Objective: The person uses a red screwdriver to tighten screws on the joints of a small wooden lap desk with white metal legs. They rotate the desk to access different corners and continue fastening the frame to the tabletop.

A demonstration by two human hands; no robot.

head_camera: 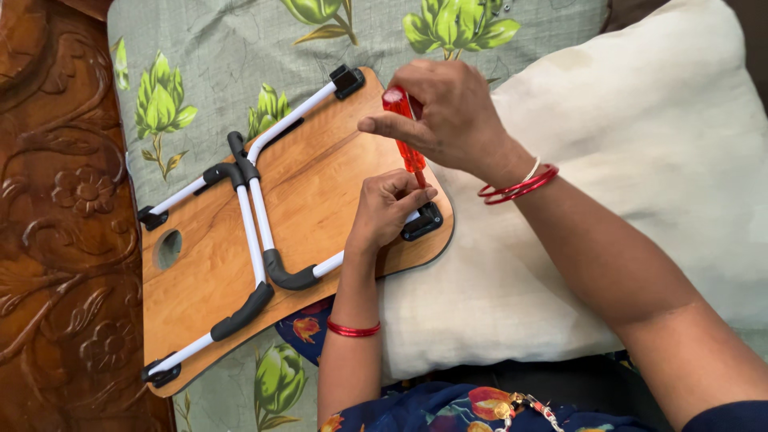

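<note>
Surface: bed point(208, 56) with green floral sheet; carved wood headboard point(56, 216) along the left edge; cream pillow point(640, 160) at right.
Tray: wooden lap tray point(320, 184) lies upside down on the sheet, its right end resting on the pillow; round hole near its left end.
Legs: two white tube legs point(254, 216) with black grips, folded flat against the underside, crossing near the middle; black brackets at the tray corners.
Right hand: your right hand point(448, 116) is clenched round the red screwdriver point(404, 128), gripping the handle from above; index finger stretched out to the left; red and white bangles on that wrist.
Screwdriver: upright, slightly tilted, tip pointing down at the black bracket point(422, 222) on the tray's lower right corner; tip itself hidden behind your left fingers.
Left hand: your left hand point(384, 210) is curled, fingertips pinching the screwdriver's shaft just above the bracket, heel of the hand on the tray; red bangle on that forearm.
Bracket: touching the end of one white leg, right beside your left fingers.
Foreground: dark blue floral garment point(448, 404) at the bottom edge.
</note>
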